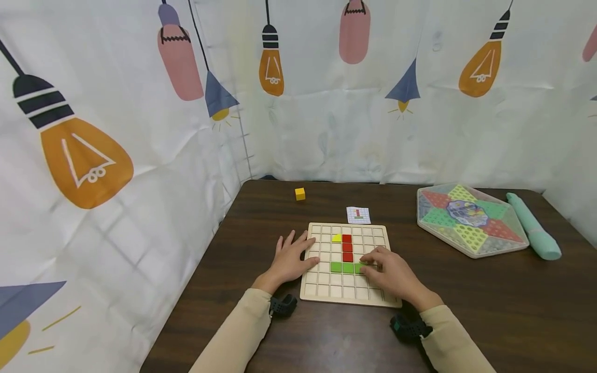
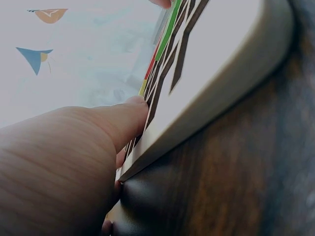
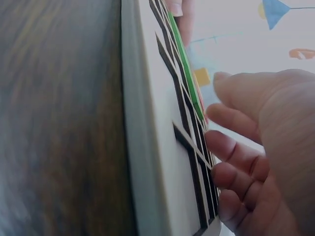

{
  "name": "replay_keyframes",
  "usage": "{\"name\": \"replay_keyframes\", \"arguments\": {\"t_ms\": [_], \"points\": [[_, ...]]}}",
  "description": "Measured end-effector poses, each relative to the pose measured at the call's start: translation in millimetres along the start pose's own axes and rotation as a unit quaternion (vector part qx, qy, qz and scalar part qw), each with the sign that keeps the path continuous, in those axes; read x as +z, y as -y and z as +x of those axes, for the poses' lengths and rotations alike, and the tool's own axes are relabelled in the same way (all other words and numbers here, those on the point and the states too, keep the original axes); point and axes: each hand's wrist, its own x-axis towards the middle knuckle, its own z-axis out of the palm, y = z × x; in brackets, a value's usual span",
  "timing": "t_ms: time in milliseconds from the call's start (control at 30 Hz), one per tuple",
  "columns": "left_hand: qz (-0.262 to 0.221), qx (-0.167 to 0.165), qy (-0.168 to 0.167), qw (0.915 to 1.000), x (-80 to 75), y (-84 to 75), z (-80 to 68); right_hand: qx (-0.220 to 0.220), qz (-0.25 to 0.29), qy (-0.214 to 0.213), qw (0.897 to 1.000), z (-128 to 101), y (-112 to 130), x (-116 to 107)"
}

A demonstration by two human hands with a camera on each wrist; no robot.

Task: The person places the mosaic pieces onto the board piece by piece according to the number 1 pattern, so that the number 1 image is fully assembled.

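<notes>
Currently the right hand (image 1: pixel 394 273) sits on the board (image 1: pixel 326 298), fingertips on the right end of the green row (image 1: pixel 342 268). Fingers look lightly curled over that end tile; can't tell if it's pinching or just pressing it into the cell. Left hand (image 1: pixel 291 259) lies flat with fingers spread on the board's left edge, holding nothing, bracing it. Hands are apart, 1 on each side of the pattern.

Key relation: green row runs left-right across the board, long axis crosswise to the person, with its right end under the right hand. Right hand is the nearer by far. Red column (image 1: pixel 347 247) stands on the row's middle, running away from the person, yellow piece (image 1: pixel 336 238) just left of its top. Card (image 1: pixel 358 214) lies behind the board, yellow cube (image 1: pixel 300 194) well apart at the back.
</notes>
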Motion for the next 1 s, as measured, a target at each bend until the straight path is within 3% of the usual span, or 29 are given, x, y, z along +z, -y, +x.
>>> {"name": "replay_keyframes", "arguments": {"t_ms": [367,533,667,867,1000], "points": [[-0.001,0.005,0.010,0.9999,4.6,-0.3,0.9,0.012,0.070,-0.007,0.997,-2.7,-9.4,-10.0],[0.001,0.002,0.006,1.0000,-4.2,2.3,-0.6,-0.007,0.053,0.006,0.999,2.8,-7.7,-26.3],[0.014,0.004,0.048,0.9987,-18.1,2.5,2.1,-0.014,-0.005,0.016,1.000,8.3,-11.0,-53.4],[0.036,0.003,0.156,0.9871,-46.9,1.5,17.3,-0.001,-0.055,0.036,0.998,16.2,-21.2,-103.4],[0.055,-0.026,0.167,0.9841,-71.5,-4.4,35.6,0.018,-0.077,0.057,0.995,23.6,-28.2,-134.7]]}}
